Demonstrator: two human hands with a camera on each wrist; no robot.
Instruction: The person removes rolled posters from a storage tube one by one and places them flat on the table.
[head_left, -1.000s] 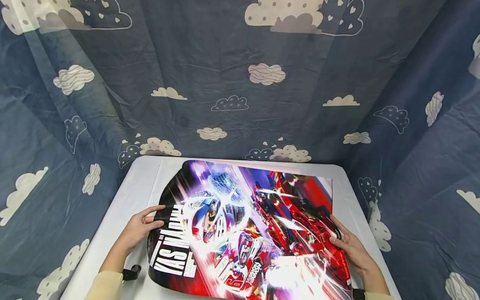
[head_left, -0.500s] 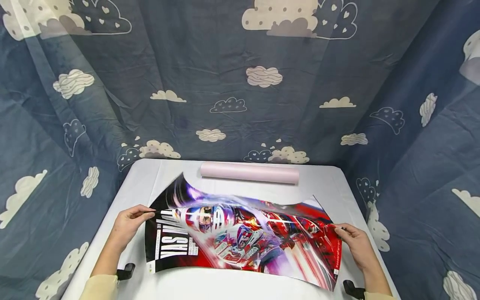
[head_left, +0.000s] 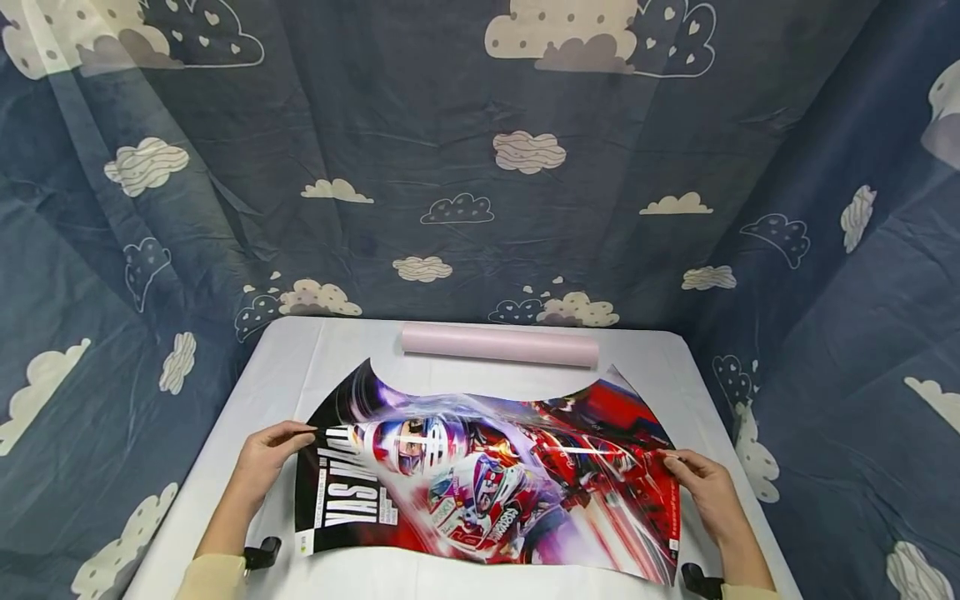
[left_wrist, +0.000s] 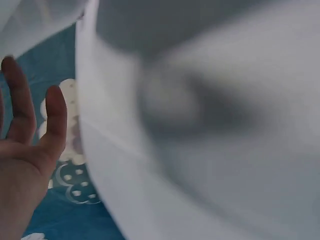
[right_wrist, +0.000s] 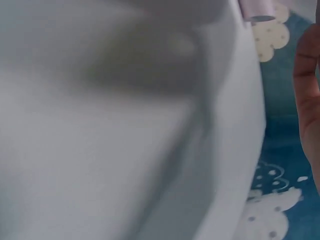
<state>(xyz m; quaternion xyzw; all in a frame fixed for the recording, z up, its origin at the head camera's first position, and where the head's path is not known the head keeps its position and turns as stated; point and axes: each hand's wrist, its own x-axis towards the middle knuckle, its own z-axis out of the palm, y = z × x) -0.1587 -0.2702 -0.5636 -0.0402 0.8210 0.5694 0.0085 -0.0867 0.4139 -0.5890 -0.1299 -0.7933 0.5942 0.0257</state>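
Observation:
A glossy poster [head_left: 487, 492] printed with racing helmets and a red car is held up over the white table, bowed along its middle with its far corners curling up. My left hand [head_left: 258, 467] pinches its left edge between thumb and fingers. On the opposite side my right hand [head_left: 708, 492] pinches the right edge. In the left wrist view part of my left hand [left_wrist: 30, 145] shows at the left, beside the poster's blurred pale underside. The right wrist view has part of my right hand [right_wrist: 307, 85] at its right border; the pinch itself is out of sight there.
A pale pink roll [head_left: 500, 345] lies along the far side of the white-covered table [head_left: 330, 350]. Dark blue cloth [head_left: 465, 250] with cloud prints hangs behind and on both sides. A black strap-like piece [head_left: 262, 553] sits by the left wrist, another [head_left: 701, 581] by the right.
The poster went from spread out and tilted toward the camera to lower and bowed, uncovering the pink roll. During the last half second it shifted slightly. Both hands kept their hold.

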